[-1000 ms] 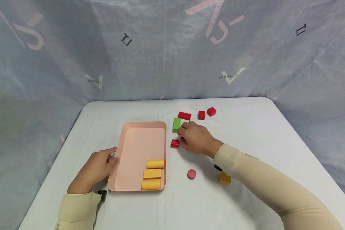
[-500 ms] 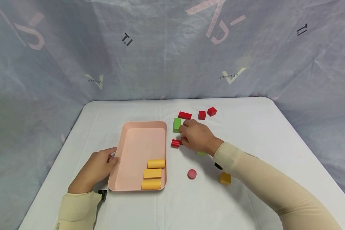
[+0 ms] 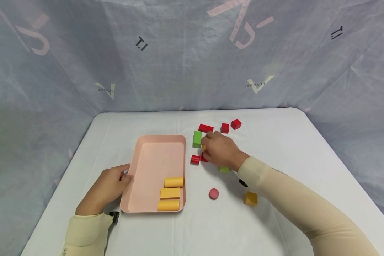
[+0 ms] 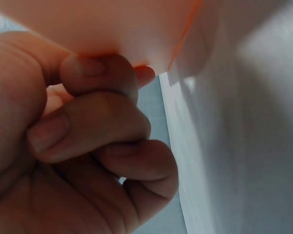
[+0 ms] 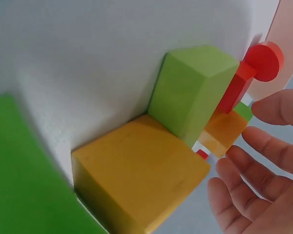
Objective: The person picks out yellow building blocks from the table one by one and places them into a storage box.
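Observation:
In the head view, my left hand grips the left rim of a shallow pink tray; the left wrist view shows its fingers curled below the tray. Several yellow blocks, including a rounded one, lie in the tray's near right corner. My right hand is over the blocks right of the tray. Its fingers, loosely bent and spread in the right wrist view, are at an orange block; contact is unclear. Nearby are a red block, a red cylinder and a green block.
Red blocks lie farther back, among them a red cube. Nearer me are a pink-red disc and an orange-yellow block. Under the right wrist, a light green block stands beside another orange block.
My right hand has shifted slightly away from me and to the right, exposing an orange block at its fingers, more of the red block and a light green block. The left hand and tray stay put.

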### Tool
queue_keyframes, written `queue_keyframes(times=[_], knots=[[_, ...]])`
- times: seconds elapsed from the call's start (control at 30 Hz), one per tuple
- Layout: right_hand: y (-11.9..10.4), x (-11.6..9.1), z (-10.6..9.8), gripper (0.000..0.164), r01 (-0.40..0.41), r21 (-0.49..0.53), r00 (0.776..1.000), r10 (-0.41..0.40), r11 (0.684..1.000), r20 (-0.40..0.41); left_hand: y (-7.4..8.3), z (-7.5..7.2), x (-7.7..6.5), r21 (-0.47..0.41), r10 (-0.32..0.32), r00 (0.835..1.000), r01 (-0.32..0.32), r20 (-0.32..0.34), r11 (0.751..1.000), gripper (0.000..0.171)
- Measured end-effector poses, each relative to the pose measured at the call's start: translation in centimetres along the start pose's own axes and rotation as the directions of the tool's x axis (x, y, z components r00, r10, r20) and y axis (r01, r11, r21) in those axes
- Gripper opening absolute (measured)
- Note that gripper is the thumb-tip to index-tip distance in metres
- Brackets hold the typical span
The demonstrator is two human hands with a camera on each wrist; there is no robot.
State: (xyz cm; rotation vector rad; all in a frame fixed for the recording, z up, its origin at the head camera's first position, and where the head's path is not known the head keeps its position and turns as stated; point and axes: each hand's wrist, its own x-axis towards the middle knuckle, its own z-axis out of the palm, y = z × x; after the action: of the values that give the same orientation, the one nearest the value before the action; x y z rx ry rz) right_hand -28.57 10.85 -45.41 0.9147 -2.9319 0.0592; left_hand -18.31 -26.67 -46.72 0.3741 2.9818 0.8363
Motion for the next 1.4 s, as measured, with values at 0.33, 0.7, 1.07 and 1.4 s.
queue_keyframes(times=[0.33,0.7,1.07,1.4], knots=[[0.4,0.2,0.1,0.037,-0.001,0.001,1.0,0.001,1.0,-0.013,0.0,-0.1,-0.1,-0.006,0.001,1.0,-0.001,0.001,1.0,0.028],[0.8,0.3,0.3,0.042,-0.043,-0.023,0.999,0.043,0.999,0.012,-0.1,0.0,-0.1,0.001,0.005,1.0,-0.005,0.002,1.0,0.027],[1.2,0.4,0.5,0.046,-0.078,-0.024,0.997,0.078,0.997,0.017,0.1,-0.1,0.0,0.0,0.003,1.0,-0.003,0.004,1.0,0.023],[1.1,0.7,0.5,0.048,-0.121,-0.019,0.992,0.121,0.993,0.043,0.0,-0.1,0.0,-0.002,-0.005,1.0,0.005,0.007,1.0,0.024]])
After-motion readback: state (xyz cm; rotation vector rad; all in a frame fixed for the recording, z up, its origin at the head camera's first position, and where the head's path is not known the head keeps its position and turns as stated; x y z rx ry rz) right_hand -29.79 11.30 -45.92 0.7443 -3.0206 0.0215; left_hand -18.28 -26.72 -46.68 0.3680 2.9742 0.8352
